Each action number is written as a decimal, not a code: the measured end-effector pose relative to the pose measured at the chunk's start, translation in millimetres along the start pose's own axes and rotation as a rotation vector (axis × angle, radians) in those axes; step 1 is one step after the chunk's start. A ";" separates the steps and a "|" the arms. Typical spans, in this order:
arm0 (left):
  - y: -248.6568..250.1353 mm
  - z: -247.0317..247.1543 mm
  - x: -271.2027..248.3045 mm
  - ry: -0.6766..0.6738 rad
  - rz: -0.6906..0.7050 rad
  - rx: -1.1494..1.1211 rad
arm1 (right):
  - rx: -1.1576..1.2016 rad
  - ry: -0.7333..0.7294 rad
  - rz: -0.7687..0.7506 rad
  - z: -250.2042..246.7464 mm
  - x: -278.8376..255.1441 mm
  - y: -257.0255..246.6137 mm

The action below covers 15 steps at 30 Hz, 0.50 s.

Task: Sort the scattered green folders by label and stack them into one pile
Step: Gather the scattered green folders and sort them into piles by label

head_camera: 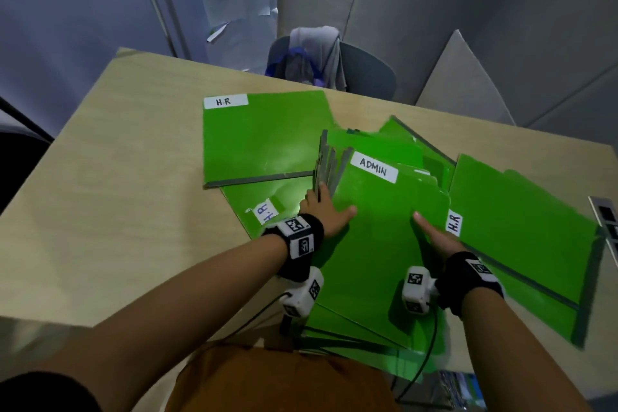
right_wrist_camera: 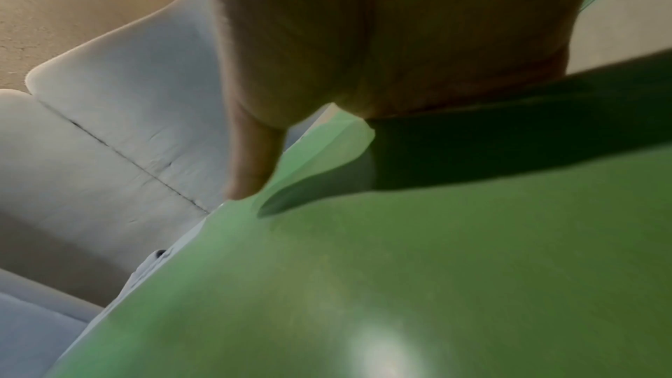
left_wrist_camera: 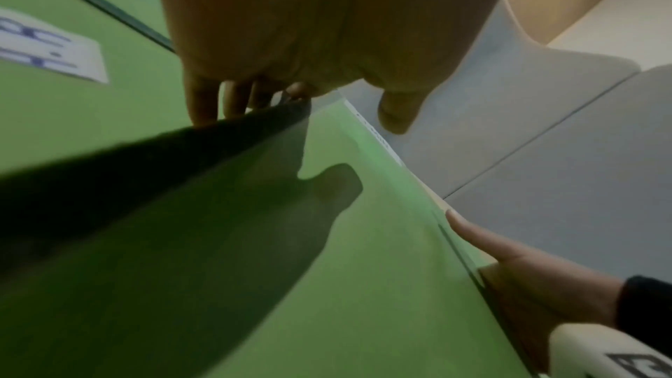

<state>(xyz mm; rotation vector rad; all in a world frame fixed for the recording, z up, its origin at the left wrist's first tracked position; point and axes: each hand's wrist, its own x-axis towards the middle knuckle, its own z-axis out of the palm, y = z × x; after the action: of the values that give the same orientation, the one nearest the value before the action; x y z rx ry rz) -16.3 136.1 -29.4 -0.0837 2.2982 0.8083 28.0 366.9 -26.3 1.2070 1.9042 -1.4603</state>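
Both hands grasp the tilted ADMIN folder [head_camera: 374, 231] stack: left hand [head_camera: 322, 211] on its left edge, right hand [head_camera: 438, 237] on its right, above the counter [head_camera: 117, 184].

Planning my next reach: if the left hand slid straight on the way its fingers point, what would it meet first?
Probably the fanned grey folder edges just beyond the left hand, whose fingers already touch them at the ADMIN folder's left side. The H.R folder lies beside that line; depth is uncertain.

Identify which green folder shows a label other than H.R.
The ADMIN folder, tilted up between both hands; the three other readable labels say H.R.
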 end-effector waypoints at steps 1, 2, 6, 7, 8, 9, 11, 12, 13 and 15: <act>-2.1 -2.6 2.2 0.000 0.023 0.029 | 0.026 0.005 -0.019 -0.1 2.9 2.7; -5.8 -7.9 5.1 0.015 0.060 0.025 | 0.030 0.029 -0.023 -0.7 9.5 6.1; -35.4 -40.0 17.7 0.152 0.066 0.107 | -0.060 0.121 0.026 -4.9 24.8 10.7; -43.9 -43.9 18.2 0.144 0.005 0.182 | -0.098 0.128 0.040 -6.1 25.3 7.9; -52.5 -44.9 17.0 0.117 -0.047 0.245 | -0.118 0.136 0.039 -9.1 30.6 7.2; -61.5 -42.8 15.6 0.091 -0.071 0.302 | -0.125 0.124 0.041 -8.4 28.0 2.9; -80.5 -33.8 13.0 0.061 -0.036 0.427 | -0.096 0.079 0.055 -6.0 24.6 -1.3; -89.2 -29.9 12.1 0.057 -0.005 0.485 | -0.086 0.055 0.064 -4.7 21.6 -3.9; -97.9 -27.8 12.1 0.060 0.020 0.535 | -0.084 0.030 0.076 -3.1 15.8 -6.0; -112.5 -32.0 13.7 0.071 0.059 0.619 | -0.076 -0.013 0.080 -2.8 10.8 -9.8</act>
<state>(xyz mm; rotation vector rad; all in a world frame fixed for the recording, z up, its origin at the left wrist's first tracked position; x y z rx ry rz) -15.0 29.5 -79.3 0.2370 2.5236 0.0950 14.6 372.8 -28.5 1.2213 1.8633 -1.3391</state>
